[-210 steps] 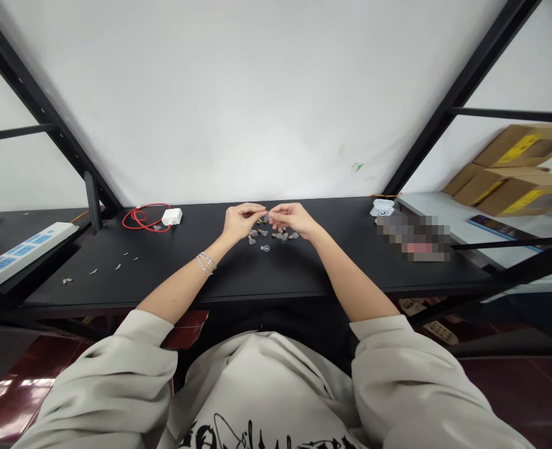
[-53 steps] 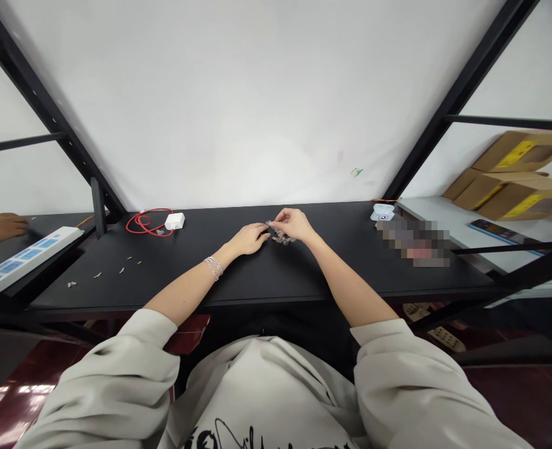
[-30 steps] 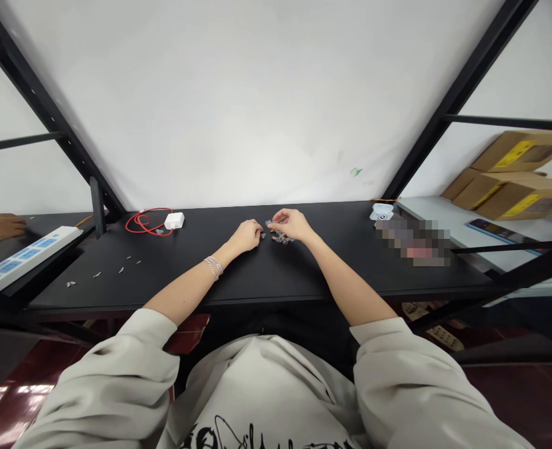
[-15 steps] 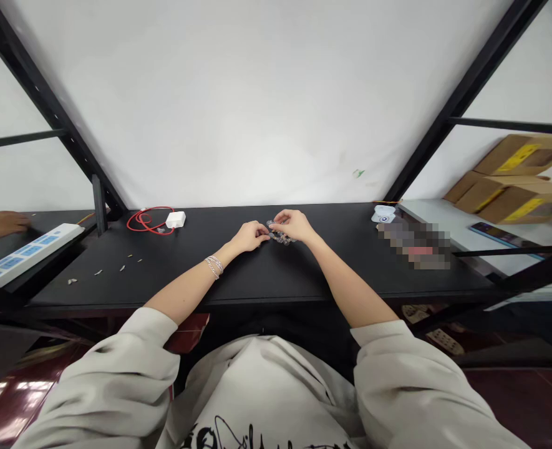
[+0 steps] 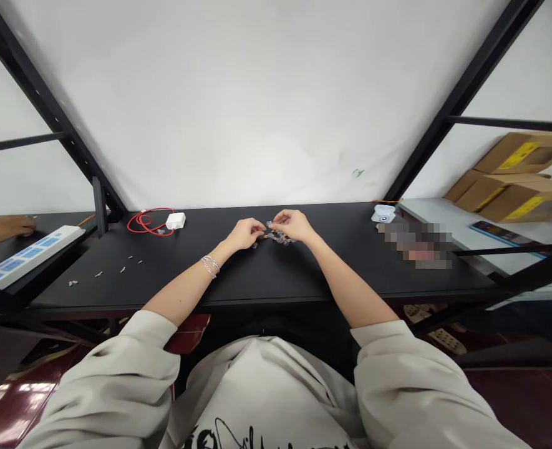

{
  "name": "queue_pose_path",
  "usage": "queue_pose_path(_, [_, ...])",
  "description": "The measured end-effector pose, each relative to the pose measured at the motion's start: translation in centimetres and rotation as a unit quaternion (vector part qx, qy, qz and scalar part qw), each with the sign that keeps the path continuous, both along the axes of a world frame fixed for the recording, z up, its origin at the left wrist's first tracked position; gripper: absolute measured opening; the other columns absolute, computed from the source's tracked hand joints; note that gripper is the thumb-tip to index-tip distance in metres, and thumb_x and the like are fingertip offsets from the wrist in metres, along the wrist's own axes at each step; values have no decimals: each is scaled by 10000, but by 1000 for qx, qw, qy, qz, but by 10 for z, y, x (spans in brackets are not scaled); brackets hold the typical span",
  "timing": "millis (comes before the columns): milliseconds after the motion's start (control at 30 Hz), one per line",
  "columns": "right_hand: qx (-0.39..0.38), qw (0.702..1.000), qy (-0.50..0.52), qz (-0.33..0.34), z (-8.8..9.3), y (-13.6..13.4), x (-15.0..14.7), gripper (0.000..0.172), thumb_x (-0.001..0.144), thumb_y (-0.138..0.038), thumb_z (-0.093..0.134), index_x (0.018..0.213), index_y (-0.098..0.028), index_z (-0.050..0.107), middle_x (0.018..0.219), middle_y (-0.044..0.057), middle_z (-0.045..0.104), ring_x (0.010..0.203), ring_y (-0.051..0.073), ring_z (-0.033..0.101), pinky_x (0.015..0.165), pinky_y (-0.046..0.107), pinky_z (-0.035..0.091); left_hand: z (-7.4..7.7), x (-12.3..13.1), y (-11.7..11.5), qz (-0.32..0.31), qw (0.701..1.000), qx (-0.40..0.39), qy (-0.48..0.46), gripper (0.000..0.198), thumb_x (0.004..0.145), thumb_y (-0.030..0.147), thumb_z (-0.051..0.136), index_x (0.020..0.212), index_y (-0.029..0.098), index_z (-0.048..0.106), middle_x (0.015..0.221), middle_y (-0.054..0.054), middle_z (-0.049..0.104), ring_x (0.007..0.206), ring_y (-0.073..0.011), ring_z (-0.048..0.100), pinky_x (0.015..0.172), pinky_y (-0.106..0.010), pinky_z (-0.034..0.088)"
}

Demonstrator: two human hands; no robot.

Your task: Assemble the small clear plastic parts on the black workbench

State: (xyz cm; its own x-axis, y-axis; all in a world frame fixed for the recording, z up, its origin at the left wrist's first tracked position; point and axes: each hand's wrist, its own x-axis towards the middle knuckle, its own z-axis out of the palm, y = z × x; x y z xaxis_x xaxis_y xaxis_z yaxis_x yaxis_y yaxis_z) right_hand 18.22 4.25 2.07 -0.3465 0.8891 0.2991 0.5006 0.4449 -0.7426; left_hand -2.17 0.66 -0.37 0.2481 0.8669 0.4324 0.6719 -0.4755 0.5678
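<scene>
A beaded bracelet (image 5: 281,239), with clear greyish beads and some gold-coloured bits, lies on the black table between my two hands. My right hand (image 5: 294,225) is closed over its far side, thumb and fingertips pinching some beads. At the left end of the strand, my left hand (image 5: 244,235) pinches with thumb and forefinger. A small clear bead (image 5: 255,246) shows just below the left fingers; whether it is joined to the strand is hidden. A silver bracelet circles my left wrist.
On the left are a red cable (image 5: 138,223) with a white charger (image 5: 175,221), several small scraps (image 5: 73,283), a power strip (image 5: 37,254) and another person's hand (image 5: 11,229). A white case (image 5: 383,214) stands right, near cardboard boxes (image 5: 509,194). Black frame posts flank the table.
My left hand has shifted slightly left, showing more of the strand between the hands and a bead below its fingers. The right hand stays in nearly the same place.
</scene>
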Motion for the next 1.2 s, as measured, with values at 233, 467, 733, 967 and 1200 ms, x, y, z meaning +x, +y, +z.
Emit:
queue_pose_path(233, [-32,999,-3,24,6,-7,1,267,727,-341,790,873,-127,731,800,81,732,540,126,615,526,248,492,8,9,-6,-53,987,106,-107,129,785,170,734,913,157,728,878,-49,715,775,-144,677,781,-308,573])
queue_pose_path(467, [-79,992,39,92,5,-6,2,375,750,-493,752,850,-133,774,587,27,640,469,103,556,470,218,449,11,13,-10,-69,981,143,-112,139,810,194,720,946,161,723,909,-51,678,769,-132,669,779,-314,586])
queue_pose_path(733, [-140,980,60,129,10,-15,0,436,712,-552,780,798,-125,754,560,30,628,481,103,565,430,193,432,11,14,-11,-80,976,161,-122,132,818,245,725,921,163,730,917,-51,661,739,-115,655,751,-296,585])
queue_pose_path(967, [-157,975,30,152,11,-17,0,431,731,-545,774,733,-116,728,562,40,642,454,98,567,407,191,421,7,12,-8,-112,973,142,-143,151,778,235,759,908,164,730,906,-38,644,692,-98,637,689,-267,572])
queue_pose_path(1200, [-144,970,22,193,9,-15,2,434,762,-551,740,649,-137,678,467,-4,560,386,70,463,371,196,340,11,11,-10,-110,979,104,-136,230,682,243,837,870,159,736,927,-44,638,679,-98,625,665,-269,554])
